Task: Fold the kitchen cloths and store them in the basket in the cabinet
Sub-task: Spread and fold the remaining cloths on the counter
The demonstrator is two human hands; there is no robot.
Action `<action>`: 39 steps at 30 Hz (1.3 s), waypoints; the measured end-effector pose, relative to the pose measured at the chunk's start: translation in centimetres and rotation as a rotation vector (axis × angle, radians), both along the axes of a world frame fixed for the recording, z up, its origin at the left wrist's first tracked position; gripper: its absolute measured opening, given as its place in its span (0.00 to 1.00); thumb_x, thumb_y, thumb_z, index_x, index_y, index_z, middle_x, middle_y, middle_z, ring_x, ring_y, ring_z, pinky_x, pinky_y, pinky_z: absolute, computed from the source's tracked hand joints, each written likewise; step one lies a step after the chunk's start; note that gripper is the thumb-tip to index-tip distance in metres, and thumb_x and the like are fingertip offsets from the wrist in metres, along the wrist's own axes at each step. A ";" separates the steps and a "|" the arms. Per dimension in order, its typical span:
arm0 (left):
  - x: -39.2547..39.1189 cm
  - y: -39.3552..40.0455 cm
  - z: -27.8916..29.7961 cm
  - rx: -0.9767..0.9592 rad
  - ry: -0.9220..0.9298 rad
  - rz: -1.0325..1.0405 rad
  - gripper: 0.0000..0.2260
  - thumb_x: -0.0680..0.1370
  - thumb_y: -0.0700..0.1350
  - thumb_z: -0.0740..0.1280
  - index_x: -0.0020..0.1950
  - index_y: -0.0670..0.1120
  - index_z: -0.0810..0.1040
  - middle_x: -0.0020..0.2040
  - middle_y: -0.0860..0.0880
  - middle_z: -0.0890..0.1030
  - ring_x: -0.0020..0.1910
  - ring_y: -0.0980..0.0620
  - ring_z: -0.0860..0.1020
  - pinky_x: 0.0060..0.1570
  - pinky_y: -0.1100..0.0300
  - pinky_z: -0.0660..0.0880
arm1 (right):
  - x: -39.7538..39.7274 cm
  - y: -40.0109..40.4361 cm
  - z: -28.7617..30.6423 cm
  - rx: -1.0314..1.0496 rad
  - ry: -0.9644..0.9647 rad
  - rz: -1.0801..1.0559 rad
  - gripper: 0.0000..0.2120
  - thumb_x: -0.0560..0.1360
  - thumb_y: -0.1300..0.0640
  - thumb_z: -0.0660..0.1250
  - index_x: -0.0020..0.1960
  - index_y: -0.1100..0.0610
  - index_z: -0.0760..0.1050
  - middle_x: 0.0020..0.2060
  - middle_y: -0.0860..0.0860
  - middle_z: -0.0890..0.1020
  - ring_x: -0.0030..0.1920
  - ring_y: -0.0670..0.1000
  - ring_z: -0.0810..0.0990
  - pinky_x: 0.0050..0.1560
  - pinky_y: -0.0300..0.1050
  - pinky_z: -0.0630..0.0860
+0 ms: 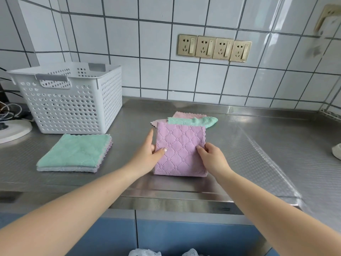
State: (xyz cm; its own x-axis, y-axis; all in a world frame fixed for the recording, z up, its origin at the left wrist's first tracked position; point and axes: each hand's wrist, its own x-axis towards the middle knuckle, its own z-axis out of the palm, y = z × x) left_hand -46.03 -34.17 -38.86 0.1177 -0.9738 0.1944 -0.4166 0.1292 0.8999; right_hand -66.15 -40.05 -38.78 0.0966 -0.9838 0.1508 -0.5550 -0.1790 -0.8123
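Both hands pinch the folded lilac cloth (180, 148) flat on the bench (258, 145), left hand (151, 154) and right hand (212, 156) squaring its edges, apparently for the folded stack (75, 152) just before the white basket (73, 100).

A home kitchen, this: a brushed stainless-steel countertop (249, 137) runs wall to wall, glossy white square wall tiles with dark grout (151, 37) rising behind it. At one o'clock, a row of four gold-faced wall sockets (214, 48). Down at six o'clock, blue cabinet doors (184, 235) under the counter edge. At ten o'clock sits a white perforated plastic basket (72, 100).
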 end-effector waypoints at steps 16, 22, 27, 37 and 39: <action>-0.1 -3.3 0.5 0.336 -0.288 0.015 0.15 0.77 0.41 0.63 0.64 0.46 0.77 0.64 0.50 0.76 0.63 0.52 0.74 0.57 0.67 0.66 | -0.2 -3.0 -0.4 0.285 0.078 -0.024 0.04 0.72 0.59 0.64 0.39 0.54 0.71 0.28 0.50 0.74 0.24 0.49 0.72 0.20 0.33 0.68; -0.2 -3.1 2.0 0.167 -0.892 0.125 0.14 0.77 0.48 0.60 0.61 0.49 0.75 0.65 0.45 0.70 0.65 0.44 0.67 0.61 0.57 0.65 | -1.7 -3.7 2.0 0.112 0.590 -0.106 0.29 0.75 0.39 0.60 0.70 0.54 0.64 0.61 0.55 0.75 0.59 0.57 0.75 0.51 0.48 0.72; -3.8 -4.0 0.6 0.131 -1.025 -0.007 0.23 0.80 0.45 0.54 0.74 0.41 0.59 0.77 0.44 0.56 0.76 0.46 0.52 0.73 0.49 0.49 | 2.8 -2.4 1.5 -0.225 0.714 0.137 0.22 0.79 0.47 0.53 0.72 0.51 0.62 0.73 0.53 0.62 0.72 0.55 0.61 0.69 0.58 0.57; -3.1 -3.7 -2.0 0.275 -0.956 0.006 0.27 0.80 0.51 0.49 0.77 0.43 0.49 0.78 0.47 0.46 0.77 0.51 0.45 0.74 0.46 0.42 | 2.7 -1.7 -3.0 -0.059 0.794 0.189 0.24 0.79 0.42 0.44 0.75 0.44 0.52 0.76 0.47 0.52 0.76 0.48 0.47 0.70 0.67 0.43; -2.3 -3.6 -2.1 0.293 -0.929 0.015 0.28 0.80 0.53 0.49 0.77 0.44 0.48 0.78 0.47 0.45 0.77 0.51 0.45 0.74 0.46 0.42 | 2.0 -1.7 -2.9 -0.027 0.798 0.175 0.25 0.79 0.39 0.44 0.75 0.43 0.51 0.77 0.47 0.50 0.76 0.49 0.47 0.70 0.67 0.43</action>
State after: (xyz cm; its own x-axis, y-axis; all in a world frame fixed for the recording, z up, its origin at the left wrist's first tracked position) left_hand -48.35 -37.79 -41.00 0.0524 -0.9980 -0.0342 -0.9764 -0.0584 0.2079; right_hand -64.15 -41.73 -41.66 0.3364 -0.9417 -0.0048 -0.9269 -0.3302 -0.1783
